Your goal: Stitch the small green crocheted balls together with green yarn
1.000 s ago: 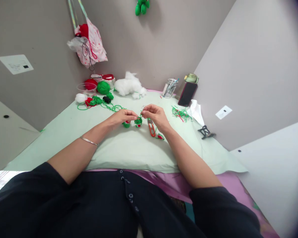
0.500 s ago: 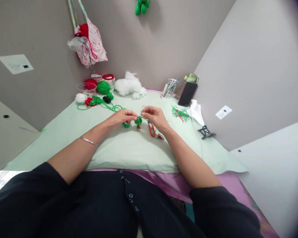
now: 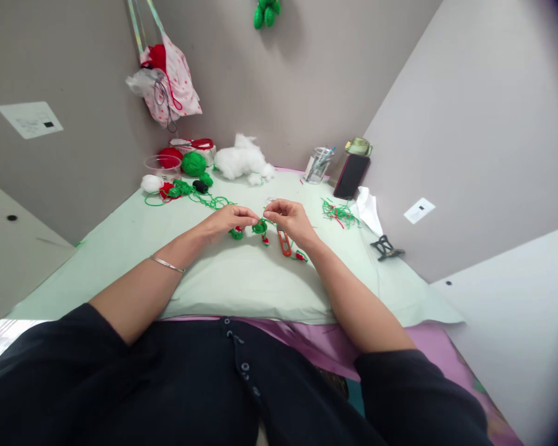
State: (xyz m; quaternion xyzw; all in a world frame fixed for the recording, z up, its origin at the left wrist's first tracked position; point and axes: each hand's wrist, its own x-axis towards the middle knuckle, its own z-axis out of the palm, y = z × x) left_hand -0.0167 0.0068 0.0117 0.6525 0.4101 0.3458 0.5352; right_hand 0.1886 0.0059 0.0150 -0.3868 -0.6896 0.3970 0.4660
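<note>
Between my hands hangs a small green crocheted piece (image 3: 259,227) with a red-and-white bit (image 3: 265,239) dangling below it. My left hand (image 3: 235,218) pinches the crocheted piece at its upper left edge. Thumb and fingertips of my right hand (image 3: 288,217) are pinched together just to its right, seemingly on green yarn; that strand is too fine to make out well. Below my left fingers lies another green piece with red and white (image 3: 236,233). Orange-handled thread snips (image 3: 284,243) lie under my right hand, and a small red-and-green piece (image 3: 301,256) is beside them.
At the back left are a green yarn ball (image 3: 193,164), a red yarn ball (image 3: 170,157) and a clear tub (image 3: 160,166). White stuffing (image 3: 242,160) lies at the back. Rightward are a pen cup (image 3: 318,166), a phone (image 3: 351,176), yarn scraps (image 3: 339,214) and a black hair clip (image 3: 385,248).
The dangling red-and-white bit has swung slightly right, and the green piece has turned a little between my hands. Both hands stay nearly where they were.
</note>
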